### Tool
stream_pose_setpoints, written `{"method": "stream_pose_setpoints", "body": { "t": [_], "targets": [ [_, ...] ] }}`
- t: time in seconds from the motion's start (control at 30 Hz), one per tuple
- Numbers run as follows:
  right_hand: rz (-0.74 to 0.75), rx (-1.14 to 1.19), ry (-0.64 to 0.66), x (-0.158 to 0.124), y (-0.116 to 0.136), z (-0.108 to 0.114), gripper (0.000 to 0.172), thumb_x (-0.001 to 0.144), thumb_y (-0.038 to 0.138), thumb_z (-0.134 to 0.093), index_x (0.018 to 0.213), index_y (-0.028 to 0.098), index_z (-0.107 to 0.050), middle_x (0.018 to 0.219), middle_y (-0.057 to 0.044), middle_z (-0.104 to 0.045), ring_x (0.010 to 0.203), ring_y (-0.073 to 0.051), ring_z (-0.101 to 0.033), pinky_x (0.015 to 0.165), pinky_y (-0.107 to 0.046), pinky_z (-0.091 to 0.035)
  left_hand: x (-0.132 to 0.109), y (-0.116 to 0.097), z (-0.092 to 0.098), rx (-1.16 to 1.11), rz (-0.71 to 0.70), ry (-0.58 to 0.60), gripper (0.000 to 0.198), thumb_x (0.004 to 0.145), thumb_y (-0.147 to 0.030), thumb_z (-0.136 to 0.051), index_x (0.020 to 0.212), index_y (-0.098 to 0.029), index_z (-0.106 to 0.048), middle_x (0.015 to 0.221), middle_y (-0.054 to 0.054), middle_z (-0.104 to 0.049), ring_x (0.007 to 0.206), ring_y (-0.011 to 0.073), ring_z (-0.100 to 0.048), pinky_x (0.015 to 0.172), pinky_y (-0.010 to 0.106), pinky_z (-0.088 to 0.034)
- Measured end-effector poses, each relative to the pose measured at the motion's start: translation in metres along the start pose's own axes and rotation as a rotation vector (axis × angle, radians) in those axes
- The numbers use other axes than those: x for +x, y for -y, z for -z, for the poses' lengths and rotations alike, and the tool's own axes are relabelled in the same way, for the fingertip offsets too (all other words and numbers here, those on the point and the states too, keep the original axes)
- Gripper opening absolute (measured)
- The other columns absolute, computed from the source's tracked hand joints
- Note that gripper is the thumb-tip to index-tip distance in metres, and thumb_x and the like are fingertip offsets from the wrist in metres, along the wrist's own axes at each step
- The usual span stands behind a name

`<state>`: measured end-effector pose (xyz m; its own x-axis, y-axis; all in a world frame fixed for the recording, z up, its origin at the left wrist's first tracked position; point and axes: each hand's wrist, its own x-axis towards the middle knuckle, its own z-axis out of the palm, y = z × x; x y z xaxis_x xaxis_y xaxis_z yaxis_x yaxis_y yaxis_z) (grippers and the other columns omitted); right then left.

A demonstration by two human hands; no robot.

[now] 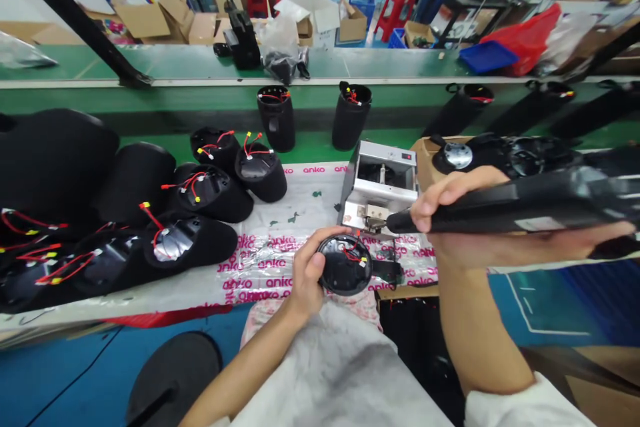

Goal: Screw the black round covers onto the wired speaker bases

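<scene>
My left hand is closed around the rim of a round black speaker housing, its open end facing up. Red wires with small white and yellow connectors show inside it, and a black strap sticks out to its right. My right hand grips a black electric screwdriver held nearly level. The driver's tip points left, at the front of a silver screw feeder; whether it touches is unclear. The feeder stands just beyond the housing.
Several black cloth-covered cylinders with red wires crowd the left. More cylinders stand along the green conveyor. A cardboard box with black round parts is at right. Printed plastic wrap covers the bench. A black stool is below left.
</scene>
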<state>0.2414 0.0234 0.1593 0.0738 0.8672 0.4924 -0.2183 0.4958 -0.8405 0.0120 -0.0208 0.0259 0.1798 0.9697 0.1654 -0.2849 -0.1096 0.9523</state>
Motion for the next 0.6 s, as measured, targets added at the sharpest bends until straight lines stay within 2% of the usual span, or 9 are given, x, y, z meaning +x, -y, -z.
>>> {"method": "stream_pose_setpoints", "body": {
  "t": [0.13, 0.23, 0.33, 0.5, 0.6],
  "targets": [
    [0.102, -0.005, -0.038, -0.010, -0.028, -0.013, 0.083, 0.091, 0.095, -0.065, 0.087, 0.016, -0.087, 0.070, -0.007, -0.074, 0.044, -0.018, -0.065, 0.038, -0.028, -0.046, -0.002, -0.006, 0.001, 0.058, 0.016, 0.034, 0.055, 0.115, -0.062, -0.049, 0.139, -0.025, -0.081, 0.142, 0.008, -0.083, 0.131, 0.0334, -0.075, 0.119, 0.044, -0.054],
    [0.145, 0.017, -0.016, -0.015, -0.047, -0.014, 0.084, 0.093, 0.097, -0.056, 0.091, 0.019, -0.089, 0.071, -0.007, -0.075, 0.039, -0.017, -0.061, 0.032, -0.029, -0.041, -0.009, -0.010, -0.005, 0.069, 0.020, -0.036, 0.047, 0.119, -0.054, -0.047, 0.142, -0.026, -0.077, 0.145, 0.007, -0.081, 0.134, 0.0296, -0.073, 0.119, 0.040, -0.052],
    [0.128, 0.024, 0.009, -0.015, -0.056, -0.012, 0.086, 0.092, 0.099, -0.056, 0.093, 0.020, -0.091, 0.070, -0.009, -0.077, 0.036, -0.018, -0.061, 0.028, -0.030, -0.040, -0.012, -0.009, -0.012, 0.013, -0.014, -0.118, 0.039, 0.119, -0.050, -0.050, 0.135, -0.025, -0.075, 0.141, 0.007, -0.081, 0.135, 0.0278, -0.072, 0.118, 0.039, -0.052],
    [0.003, 0.109, 0.032, -0.009, -0.057, -0.008, 0.095, 0.094, 0.103, -0.044, 0.089, 0.021, -0.092, 0.063, -0.010, -0.078, 0.028, -0.018, -0.054, 0.024, -0.030, -0.034, -0.005, -0.003, -0.015, -0.052, -0.028, -0.084, 0.039, 0.118, -0.054, -0.052, 0.129, -0.025, -0.074, 0.133, 0.006, -0.082, 0.126, 0.0273, -0.075, 0.113, 0.038, -0.054],
    [-0.034, 0.070, 0.045, -0.004, -0.035, 0.010, 0.097, 0.087, 0.105, -0.053, 0.089, 0.017, -0.093, 0.061, -0.010, -0.076, 0.031, -0.020, -0.058, 0.025, -0.030, -0.036, 0.001, -0.003, -0.013, -0.042, -0.018, -0.020, 0.044, 0.117, -0.057, -0.051, 0.131, -0.024, -0.076, 0.131, 0.007, -0.083, 0.123, 0.0285, -0.077, 0.110, 0.039, -0.056]
  ]
}}
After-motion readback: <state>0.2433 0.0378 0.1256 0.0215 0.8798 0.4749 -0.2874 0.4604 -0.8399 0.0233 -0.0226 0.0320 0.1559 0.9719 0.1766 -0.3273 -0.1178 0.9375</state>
